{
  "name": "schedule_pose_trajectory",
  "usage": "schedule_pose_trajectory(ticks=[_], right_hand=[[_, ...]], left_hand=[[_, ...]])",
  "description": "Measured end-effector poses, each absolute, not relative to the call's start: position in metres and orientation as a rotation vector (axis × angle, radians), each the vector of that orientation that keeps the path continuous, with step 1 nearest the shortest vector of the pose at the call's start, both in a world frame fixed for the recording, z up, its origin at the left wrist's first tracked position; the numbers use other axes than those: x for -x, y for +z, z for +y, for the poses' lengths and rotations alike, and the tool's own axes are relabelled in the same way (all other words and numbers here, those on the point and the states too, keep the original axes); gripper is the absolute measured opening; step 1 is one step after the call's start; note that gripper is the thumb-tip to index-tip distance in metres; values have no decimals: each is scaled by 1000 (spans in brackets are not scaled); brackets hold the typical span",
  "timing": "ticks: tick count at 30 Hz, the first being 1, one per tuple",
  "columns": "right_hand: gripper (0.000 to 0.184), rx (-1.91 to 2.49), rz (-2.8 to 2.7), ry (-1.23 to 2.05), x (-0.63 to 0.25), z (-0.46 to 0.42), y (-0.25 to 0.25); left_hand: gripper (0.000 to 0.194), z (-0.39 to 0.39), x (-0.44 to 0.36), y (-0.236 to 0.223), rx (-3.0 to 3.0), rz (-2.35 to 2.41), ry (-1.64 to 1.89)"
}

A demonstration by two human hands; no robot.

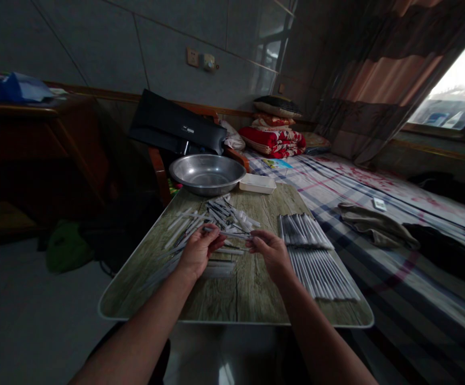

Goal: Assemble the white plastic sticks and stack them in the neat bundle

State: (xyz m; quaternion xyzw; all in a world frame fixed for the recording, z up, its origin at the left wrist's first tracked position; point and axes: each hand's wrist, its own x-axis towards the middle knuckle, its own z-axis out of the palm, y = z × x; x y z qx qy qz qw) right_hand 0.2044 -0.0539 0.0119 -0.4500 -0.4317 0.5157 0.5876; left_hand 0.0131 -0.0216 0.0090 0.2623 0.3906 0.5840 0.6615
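My left hand point(200, 249) pinches one end of a slim, pale, pen-like stick point(232, 234) between thumb and fingers. At its other end, my right hand point(268, 250) also has its fingertips closed on it, so the stick lies level between both hands above the table. Beyond them is a loose heap of white and dark thin sticks point(224, 211). More pale sticks lie left of and under my left hand, partly hidden by it. Beside my right hand, similar sticks are lined up side by side in two rows, a far row point(302, 231) and a near row point(322, 274).
On the wood-patterned table point(256, 305), a steel basin point(208, 174) and a shallow white tray point(257, 184) stand at the far edge. Behind them a black case point(176, 125) rests on a wooden chair. A bed point(316, 187) adjoins the right side; a desk point(55, 112) is at left.
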Motion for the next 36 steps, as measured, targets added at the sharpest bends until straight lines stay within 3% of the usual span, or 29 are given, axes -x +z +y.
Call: schedule_pose_trajectory(ticks=[8, 15, 18, 36], right_hand=[[20, 1067, -1091, 1224, -199, -61, 16], [18, 994, -1056, 1414, -204, -68, 19], [18, 1040, -1099, 1394, -204, -69, 17], [16, 1012, -1043, 1265, -201, -67, 6]], left_hand=[[38, -27, -11, 13, -780, 854, 1215], [15, -29, 3, 17, -1583, 929, 979], [14, -32, 4, 20, -1816, 938, 884], [17, -46, -15, 17, -1889, 964, 1024]])
